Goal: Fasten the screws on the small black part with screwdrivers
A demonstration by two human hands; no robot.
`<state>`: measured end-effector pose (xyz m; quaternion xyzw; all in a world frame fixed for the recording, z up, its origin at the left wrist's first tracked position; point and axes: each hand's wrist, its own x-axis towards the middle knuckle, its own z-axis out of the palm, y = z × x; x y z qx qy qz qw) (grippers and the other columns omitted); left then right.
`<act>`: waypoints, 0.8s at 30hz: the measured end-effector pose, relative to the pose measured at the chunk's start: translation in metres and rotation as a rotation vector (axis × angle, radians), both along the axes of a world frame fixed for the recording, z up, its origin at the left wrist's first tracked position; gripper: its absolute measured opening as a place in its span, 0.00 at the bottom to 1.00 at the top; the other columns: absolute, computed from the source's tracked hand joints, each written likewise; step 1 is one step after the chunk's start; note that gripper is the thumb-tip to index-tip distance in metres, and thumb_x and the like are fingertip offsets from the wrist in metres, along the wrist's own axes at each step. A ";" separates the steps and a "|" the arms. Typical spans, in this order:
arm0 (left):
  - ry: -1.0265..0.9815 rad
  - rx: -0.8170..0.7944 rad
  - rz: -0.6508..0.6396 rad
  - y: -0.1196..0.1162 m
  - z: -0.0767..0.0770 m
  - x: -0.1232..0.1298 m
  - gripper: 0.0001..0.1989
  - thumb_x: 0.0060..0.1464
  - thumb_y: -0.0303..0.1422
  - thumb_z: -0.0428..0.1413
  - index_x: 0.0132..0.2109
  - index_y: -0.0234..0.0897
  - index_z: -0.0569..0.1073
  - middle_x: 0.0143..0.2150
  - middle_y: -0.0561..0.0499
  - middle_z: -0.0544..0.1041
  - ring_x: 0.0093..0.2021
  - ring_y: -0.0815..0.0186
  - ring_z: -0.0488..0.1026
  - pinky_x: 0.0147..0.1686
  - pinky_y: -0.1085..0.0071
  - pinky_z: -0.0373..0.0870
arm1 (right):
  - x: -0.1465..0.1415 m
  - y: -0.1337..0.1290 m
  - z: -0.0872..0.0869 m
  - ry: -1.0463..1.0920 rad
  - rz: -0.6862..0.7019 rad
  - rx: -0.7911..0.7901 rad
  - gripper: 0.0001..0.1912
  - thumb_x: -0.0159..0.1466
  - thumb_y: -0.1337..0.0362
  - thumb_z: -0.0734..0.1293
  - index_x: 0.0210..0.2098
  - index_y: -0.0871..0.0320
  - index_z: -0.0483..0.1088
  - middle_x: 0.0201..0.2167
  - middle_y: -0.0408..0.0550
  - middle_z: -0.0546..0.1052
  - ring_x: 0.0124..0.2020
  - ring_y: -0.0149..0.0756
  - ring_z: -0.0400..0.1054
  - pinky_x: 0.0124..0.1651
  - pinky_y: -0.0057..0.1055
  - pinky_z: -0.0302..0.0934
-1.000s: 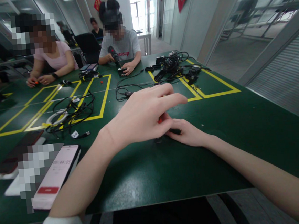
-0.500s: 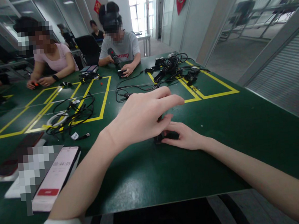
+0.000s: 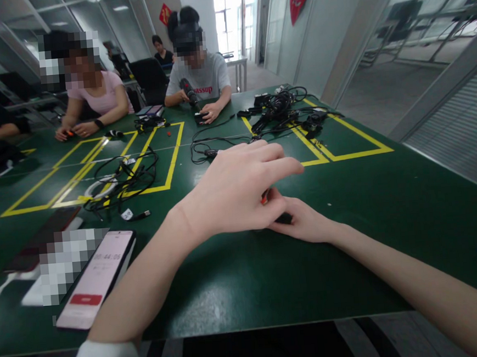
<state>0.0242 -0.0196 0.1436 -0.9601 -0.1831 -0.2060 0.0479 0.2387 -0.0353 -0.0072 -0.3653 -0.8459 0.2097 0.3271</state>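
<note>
My left hand point(image 3: 239, 192) is over the green table, its fingers bent and its thumb pressed in. A small orange-red bit point(image 3: 265, 197) shows between its fingers; the rest of what it grips is hidden. Just right of it and partly behind it, my right hand point(image 3: 308, 220) closes its fingers and thumb round a small black object point(image 3: 285, 219). The left hand covers most of that object, and the two hands touch or nearly touch.
Phones lie at the left, one with a lit screen point(image 3: 100, 277). Tangled black cables point(image 3: 127, 179) lie beyond them, a larger cable pile point(image 3: 280, 109) further back. Yellow tape point(image 3: 175, 159) marks the table point(image 3: 369, 217). Across it, a person point(image 3: 199, 74) holds a black tool; another sits left.
The view has shifted slightly. My left hand has come lower over my right fingertips and hides more of the black object. The orange-red bit now shows between the fingers.
</note>
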 end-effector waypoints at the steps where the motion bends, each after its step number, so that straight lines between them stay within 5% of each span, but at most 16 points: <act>1: -0.002 -0.004 0.000 0.000 0.000 0.000 0.18 0.60 0.25 0.50 0.53 0.38 0.79 0.45 0.47 0.80 0.42 0.63 0.77 0.41 0.69 0.71 | 0.000 0.000 0.000 -0.007 0.000 -0.002 0.07 0.69 0.60 0.70 0.44 0.55 0.77 0.40 0.51 0.83 0.40 0.44 0.78 0.45 0.40 0.75; 16: -0.011 0.010 0.038 0.000 0.000 0.000 0.18 0.63 0.26 0.49 0.55 0.40 0.76 0.52 0.47 0.79 0.39 0.67 0.77 0.36 0.71 0.71 | 0.000 0.000 -0.001 0.001 0.016 0.005 0.07 0.69 0.61 0.70 0.45 0.54 0.77 0.36 0.48 0.82 0.36 0.41 0.77 0.42 0.37 0.74; 24: -0.021 -0.003 0.007 0.002 -0.001 -0.002 0.19 0.62 0.25 0.48 0.55 0.39 0.77 0.52 0.46 0.79 0.42 0.65 0.78 0.39 0.70 0.72 | 0.007 0.002 0.003 0.003 0.012 0.018 0.14 0.66 0.62 0.73 0.51 0.54 0.77 0.45 0.51 0.83 0.45 0.46 0.79 0.47 0.41 0.75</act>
